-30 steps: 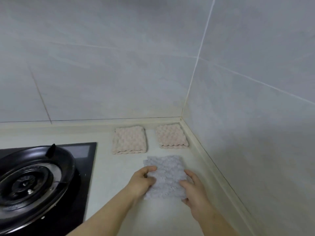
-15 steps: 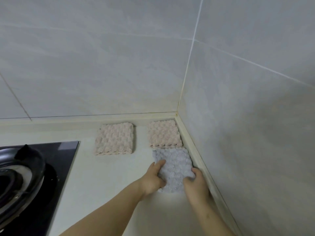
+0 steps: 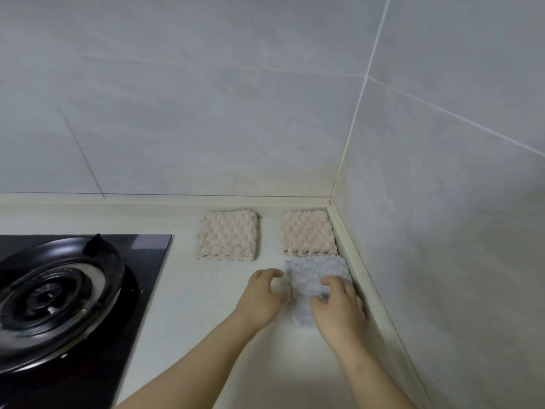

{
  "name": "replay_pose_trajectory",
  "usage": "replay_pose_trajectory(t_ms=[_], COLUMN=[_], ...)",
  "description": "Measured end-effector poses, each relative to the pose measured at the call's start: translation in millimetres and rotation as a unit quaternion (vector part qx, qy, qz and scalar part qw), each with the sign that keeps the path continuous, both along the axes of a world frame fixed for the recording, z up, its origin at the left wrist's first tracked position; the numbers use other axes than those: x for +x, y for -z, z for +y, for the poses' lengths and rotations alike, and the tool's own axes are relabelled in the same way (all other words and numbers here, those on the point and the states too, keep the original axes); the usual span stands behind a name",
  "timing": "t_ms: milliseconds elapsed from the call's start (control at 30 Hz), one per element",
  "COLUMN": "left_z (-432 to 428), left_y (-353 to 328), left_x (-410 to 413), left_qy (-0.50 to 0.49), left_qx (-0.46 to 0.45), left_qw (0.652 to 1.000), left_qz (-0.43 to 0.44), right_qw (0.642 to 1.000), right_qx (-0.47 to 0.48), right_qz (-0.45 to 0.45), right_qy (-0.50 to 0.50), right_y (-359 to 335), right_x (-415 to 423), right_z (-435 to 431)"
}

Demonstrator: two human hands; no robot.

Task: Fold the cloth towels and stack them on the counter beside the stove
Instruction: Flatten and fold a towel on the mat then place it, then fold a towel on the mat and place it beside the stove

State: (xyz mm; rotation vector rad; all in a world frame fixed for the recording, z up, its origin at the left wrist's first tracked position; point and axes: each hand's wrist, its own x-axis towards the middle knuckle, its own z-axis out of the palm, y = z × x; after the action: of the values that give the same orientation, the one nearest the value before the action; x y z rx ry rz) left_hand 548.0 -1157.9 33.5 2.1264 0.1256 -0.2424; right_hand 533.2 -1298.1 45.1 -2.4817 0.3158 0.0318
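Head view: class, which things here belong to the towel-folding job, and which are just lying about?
Part of the job: grey towel, under the right hand; left pink towel; right pink towel; counter; left hand, beside the grey towel.
Just there: stove; tiled walls.

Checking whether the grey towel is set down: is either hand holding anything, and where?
The grey towel lies flat on the counter. The right hand rests on its near right part. The left hand curls at its left edge; grip cannot be told.
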Motion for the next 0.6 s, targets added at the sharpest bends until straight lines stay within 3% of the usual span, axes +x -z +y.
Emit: replay_pose_trajectory(t_ms=[200,333,600], left_z=[48,108,272], left_y=[-22,-27,-40], left_x=[-30,-78,-242], left_qy=[-0.12,-0.213,-0.448], left_qx=[-0.104,-0.131,-0.14], left_qw=[0.987,0.968,0.879], left_qz=[-0.022,-0.033,-0.08], right_qw=[0.988,0.963,0.88], right_qx=[0.137,0.198,0.242], right_qz=[-0.011,0.009,0.07], right_qy=[-0.069,-0.182,-0.404], right_y=[-5,-7,-26], right_x=[-5,-22,-134], right_z=[55,127,323])
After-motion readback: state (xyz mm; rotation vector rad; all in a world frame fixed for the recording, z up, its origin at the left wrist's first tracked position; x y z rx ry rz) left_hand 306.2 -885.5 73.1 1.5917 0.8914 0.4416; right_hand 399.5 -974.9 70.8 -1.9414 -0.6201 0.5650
